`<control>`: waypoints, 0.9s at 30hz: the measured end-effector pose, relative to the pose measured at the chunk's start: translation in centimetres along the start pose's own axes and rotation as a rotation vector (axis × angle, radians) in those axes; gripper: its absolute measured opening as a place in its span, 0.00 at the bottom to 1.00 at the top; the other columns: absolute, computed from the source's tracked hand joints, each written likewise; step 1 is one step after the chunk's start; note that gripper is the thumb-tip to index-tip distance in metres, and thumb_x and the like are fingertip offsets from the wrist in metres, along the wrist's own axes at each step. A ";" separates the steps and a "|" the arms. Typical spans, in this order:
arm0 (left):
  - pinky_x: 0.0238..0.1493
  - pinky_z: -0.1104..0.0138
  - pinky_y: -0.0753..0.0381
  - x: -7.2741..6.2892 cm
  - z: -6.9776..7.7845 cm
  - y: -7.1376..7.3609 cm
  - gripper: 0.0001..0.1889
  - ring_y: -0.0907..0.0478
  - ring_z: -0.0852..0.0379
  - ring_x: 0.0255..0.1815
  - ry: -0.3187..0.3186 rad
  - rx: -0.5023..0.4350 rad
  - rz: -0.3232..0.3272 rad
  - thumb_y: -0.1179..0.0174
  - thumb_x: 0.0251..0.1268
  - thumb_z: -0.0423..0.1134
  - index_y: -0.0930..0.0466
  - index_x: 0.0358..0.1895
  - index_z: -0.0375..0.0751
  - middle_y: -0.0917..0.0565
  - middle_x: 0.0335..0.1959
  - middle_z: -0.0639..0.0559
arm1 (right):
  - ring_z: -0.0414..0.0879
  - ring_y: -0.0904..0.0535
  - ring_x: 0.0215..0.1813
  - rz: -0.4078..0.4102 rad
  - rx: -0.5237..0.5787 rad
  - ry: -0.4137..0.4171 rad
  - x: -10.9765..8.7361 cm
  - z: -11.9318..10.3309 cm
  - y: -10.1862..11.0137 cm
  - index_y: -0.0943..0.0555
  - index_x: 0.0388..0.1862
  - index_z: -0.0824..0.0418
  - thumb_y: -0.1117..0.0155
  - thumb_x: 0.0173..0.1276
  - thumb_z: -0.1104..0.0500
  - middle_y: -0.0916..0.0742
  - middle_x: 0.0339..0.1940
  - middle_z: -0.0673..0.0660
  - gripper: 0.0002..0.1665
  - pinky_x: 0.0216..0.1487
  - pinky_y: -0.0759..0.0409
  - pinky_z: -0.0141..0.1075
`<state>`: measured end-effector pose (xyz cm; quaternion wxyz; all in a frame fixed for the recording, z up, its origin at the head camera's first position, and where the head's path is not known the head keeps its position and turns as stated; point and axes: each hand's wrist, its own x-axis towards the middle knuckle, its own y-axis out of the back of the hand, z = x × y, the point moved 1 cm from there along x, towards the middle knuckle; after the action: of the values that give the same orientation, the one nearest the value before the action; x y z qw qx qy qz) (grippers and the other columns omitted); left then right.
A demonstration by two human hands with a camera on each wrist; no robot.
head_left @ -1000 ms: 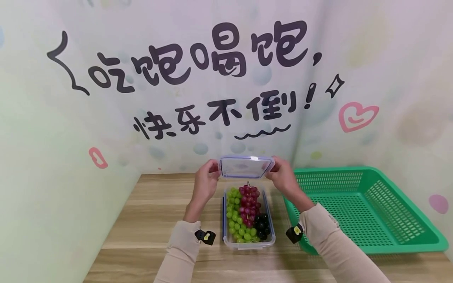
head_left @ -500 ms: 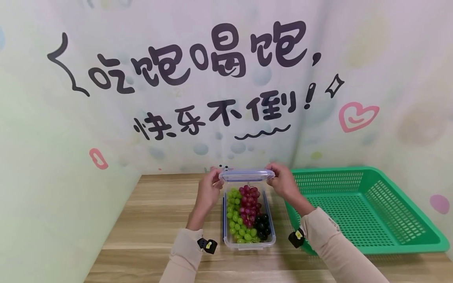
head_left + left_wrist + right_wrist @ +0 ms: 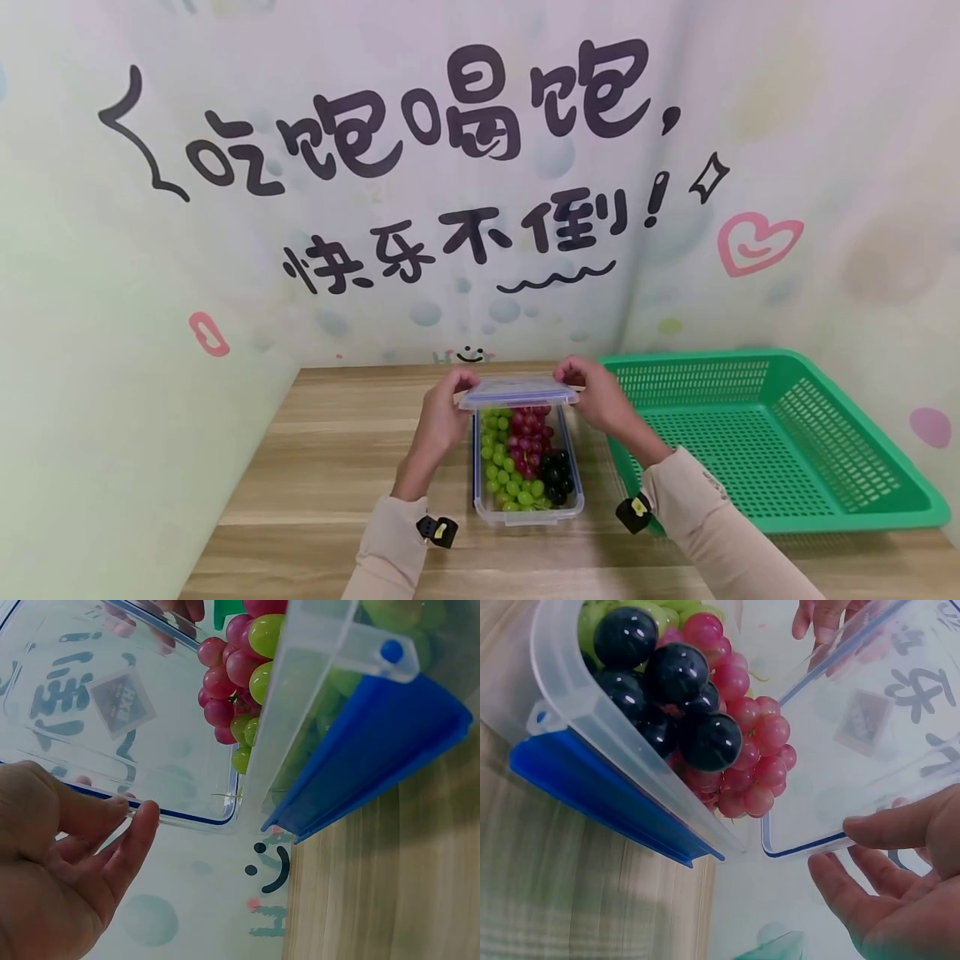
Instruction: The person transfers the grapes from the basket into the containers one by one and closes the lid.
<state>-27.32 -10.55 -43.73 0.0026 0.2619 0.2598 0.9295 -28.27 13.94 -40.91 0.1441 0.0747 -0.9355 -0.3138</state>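
A clear plastic lid (image 3: 517, 390) with a blue seal is held above the far end of a clear food container (image 3: 528, 518). My left hand (image 3: 442, 417) pinches its left edge between thumb and fingers. On the opposite edge my right hand (image 3: 606, 403) has the same kind of pinch. The lid tilts, its near edge hiding the container's far rim. Inside the container lie green grapes (image 3: 498, 471), red grapes (image 3: 529, 437) and black grapes (image 3: 557, 482). Blue side flaps (image 3: 375, 750) hang down along the container's sides.
To the right stands a large green plastic basket (image 3: 795, 450), close to my right forearm. A wood-grain table (image 3: 315, 483) carries everything. Behind it rises a printed wall covering (image 3: 375, 317) with black lettering.
Both hands have lowered the lid and brought it nearer. It was steeply raised above the container's far end and is now flatter, covering the farthest grapes from the head view.
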 end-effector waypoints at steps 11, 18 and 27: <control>0.50 0.51 0.16 -0.9 0.3 0.1 0.18 0.21 0.42 0.53 -0.068 0.101 -0.108 0.31 0.52 0.21 0.18 0.48 0.33 0.20 0.51 0.38 | 0.66 0.26 0.65 -0.115 -0.050 0.024 -0.9 0.0 0.0 0.19 0.51 0.67 0.38 0.64 0.77 0.18 0.57 0.67 0.18 0.60 0.22 0.57; 0.45 0.58 0.13 -1.9 0.1 -0.2 0.19 0.21 0.44 0.53 -0.042 0.096 -0.109 0.28 0.49 0.23 0.18 0.46 0.34 0.21 0.51 0.39 | 0.68 0.27 0.67 -0.160 -0.013 -0.094 -1.0 0.3 0.0 0.20 0.51 0.67 0.44 0.61 0.81 0.22 0.64 0.68 0.21 0.61 0.21 0.54; 0.50 0.55 0.15 -2.9 -0.2 -0.8 0.20 0.21 0.44 0.53 -0.050 0.098 -0.084 0.34 0.50 0.17 0.19 0.47 0.35 0.22 0.50 0.40 | 0.66 0.26 0.66 -0.169 0.023 -0.191 -1.8 0.0 -0.3 0.20 0.53 0.69 0.54 0.61 0.79 0.24 0.67 0.72 0.25 0.60 0.20 0.51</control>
<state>-25.07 -10.37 -45.68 0.0352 0.2739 0.3157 0.9078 -26.57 14.07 -41.46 0.0266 0.1249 -0.9388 -0.3199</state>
